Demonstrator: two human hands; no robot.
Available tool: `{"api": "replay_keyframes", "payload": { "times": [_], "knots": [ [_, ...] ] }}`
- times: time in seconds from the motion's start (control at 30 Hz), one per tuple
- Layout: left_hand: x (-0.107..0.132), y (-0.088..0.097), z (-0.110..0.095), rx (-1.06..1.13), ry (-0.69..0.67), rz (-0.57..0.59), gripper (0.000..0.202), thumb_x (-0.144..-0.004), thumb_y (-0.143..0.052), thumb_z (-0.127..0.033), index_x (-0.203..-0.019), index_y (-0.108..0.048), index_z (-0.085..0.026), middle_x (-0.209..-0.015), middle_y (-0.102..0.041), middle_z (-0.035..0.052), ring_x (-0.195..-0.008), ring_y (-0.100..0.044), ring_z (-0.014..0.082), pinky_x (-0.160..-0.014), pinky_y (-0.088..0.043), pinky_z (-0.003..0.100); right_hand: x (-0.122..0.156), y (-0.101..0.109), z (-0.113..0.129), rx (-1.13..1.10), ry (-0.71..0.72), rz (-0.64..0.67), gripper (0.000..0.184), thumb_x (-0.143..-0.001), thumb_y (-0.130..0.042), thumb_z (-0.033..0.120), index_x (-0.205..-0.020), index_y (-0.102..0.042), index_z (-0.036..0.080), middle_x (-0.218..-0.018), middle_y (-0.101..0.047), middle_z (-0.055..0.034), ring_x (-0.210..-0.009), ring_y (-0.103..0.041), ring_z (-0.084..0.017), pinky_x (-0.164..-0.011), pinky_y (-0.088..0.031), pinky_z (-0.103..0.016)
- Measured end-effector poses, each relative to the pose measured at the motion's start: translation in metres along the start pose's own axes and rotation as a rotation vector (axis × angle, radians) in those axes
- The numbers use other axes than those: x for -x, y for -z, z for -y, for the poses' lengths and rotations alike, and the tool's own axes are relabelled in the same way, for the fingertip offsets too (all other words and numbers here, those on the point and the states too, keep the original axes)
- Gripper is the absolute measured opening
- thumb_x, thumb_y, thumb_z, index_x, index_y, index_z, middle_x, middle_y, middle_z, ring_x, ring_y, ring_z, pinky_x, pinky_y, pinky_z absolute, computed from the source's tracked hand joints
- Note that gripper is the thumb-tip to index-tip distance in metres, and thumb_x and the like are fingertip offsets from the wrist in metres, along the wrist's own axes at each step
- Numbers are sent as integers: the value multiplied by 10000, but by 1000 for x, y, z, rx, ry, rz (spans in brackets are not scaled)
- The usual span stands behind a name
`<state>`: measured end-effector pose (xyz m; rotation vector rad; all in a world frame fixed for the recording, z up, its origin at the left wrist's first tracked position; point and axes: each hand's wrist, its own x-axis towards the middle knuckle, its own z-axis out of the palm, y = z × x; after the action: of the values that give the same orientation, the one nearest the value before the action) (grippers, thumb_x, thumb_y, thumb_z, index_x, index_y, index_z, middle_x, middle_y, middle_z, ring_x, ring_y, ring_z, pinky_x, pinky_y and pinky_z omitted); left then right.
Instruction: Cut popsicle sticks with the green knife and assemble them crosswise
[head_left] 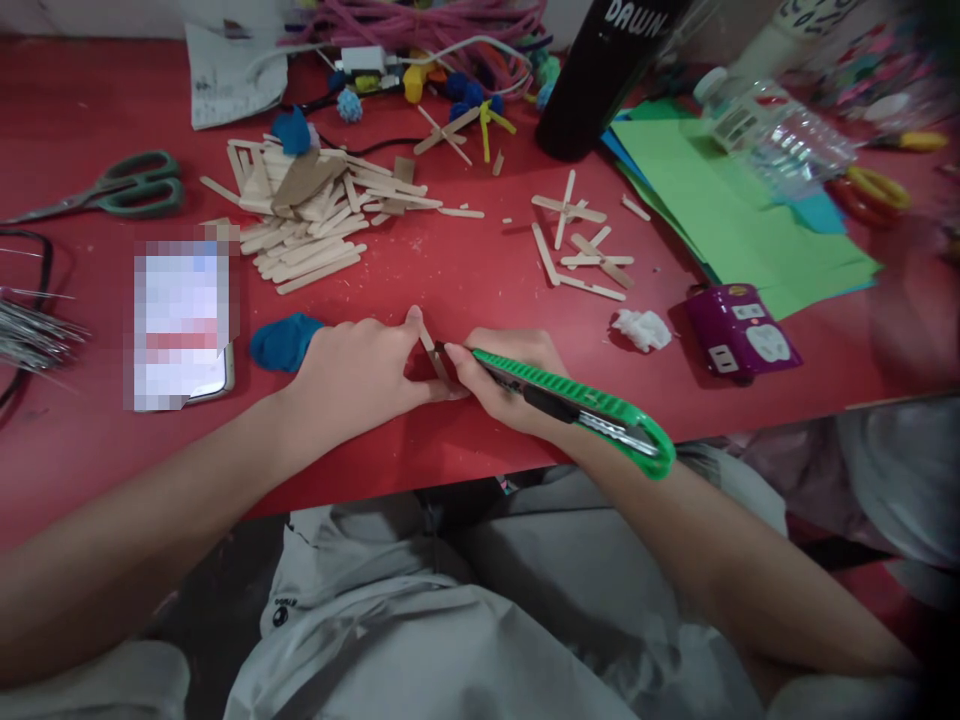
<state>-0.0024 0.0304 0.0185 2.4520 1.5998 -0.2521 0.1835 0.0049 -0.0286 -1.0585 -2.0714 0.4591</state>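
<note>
My right hand (pixel 504 385) is closed round a green utility knife (pixel 574 397), its tip pointing left onto a small wooden craft stick (pixel 429 345) on the red table (pixel 465 270). My left hand (pixel 360 372) lies over the table with thumb and forefinger pinching that stick and holding it down. A blue pom-pom (pixel 283 340) lies just left of my left hand.
A heap of wooden sticks (pixel 315 215) lies behind, more loose sticks (pixel 581 245) to the right. Green-handled scissors (pixel 124 188) at left, a phone (pixel 184 325), a black bottle (pixel 600 70), green paper (pixel 742 215), a purple socket box (pixel 739 332), a clear plastic bottle (pixel 780 130), white tissue (pixel 641 328).
</note>
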Motion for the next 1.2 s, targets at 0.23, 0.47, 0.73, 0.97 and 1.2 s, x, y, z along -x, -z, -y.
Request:
{"api": "replay_keyframes", "payload": {
  "times": [0.23, 0.47, 0.73, 0.97, 1.2],
  "knots": [
    [-3, -1, 1, -15, 6, 1, 879, -807, -436, -799, -1451, -529, -208, -942, -763, 152, -953, -723, 403, -703, -506, 398, 0, -4, -1, 0, -12, -12, 386, -1000, -526, 278, -644, -403, 191, -568, -384, 61, -488, -372, -55, -525, -298, -234],
    [1, 3, 2, 55, 22, 14, 851, -752, -545, -781, -1410, -569, -242, -964, -763, 132, -977, -716, 396, -687, -510, 389, -3, 4, 0, 22, 36, 37, 359, -986, -523, 247, -658, -388, 195, -553, -372, 65, -486, -376, -59, -523, -295, -233],
    [-2, -2, 5, 67, 19, -21, 843, -720, -531, -825, -1346, -628, -268, -952, -763, 119, -951, -719, 380, -690, -509, 382, -2, 4, -1, -31, 41, 28, 356, -987, -525, 234, -664, -382, 195, -559, -389, 66, -482, -380, -51, -520, -305, -218],
    [-4, -2, 3, 47, -62, -23, 822, -824, -412, -795, -1303, -650, -171, -920, -749, 163, -903, -720, 368, -687, -493, 376, 0, -1, 3, 43, -24, -10, 401, -1004, -510, 298, -640, -372, 203, -558, -411, 53, -484, -384, -70, -522, -307, -246],
    [-3, -1, 4, 32, -9, -23, 832, -781, -420, -842, -1287, -664, -229, -895, -742, 133, -904, -715, 359, -690, -490, 371, -2, 0, 2, -6, -11, -17, 408, -1001, -509, 286, -629, -364, 201, -538, -400, 62, -453, -358, -59, -505, -304, -242]
  ]
}}
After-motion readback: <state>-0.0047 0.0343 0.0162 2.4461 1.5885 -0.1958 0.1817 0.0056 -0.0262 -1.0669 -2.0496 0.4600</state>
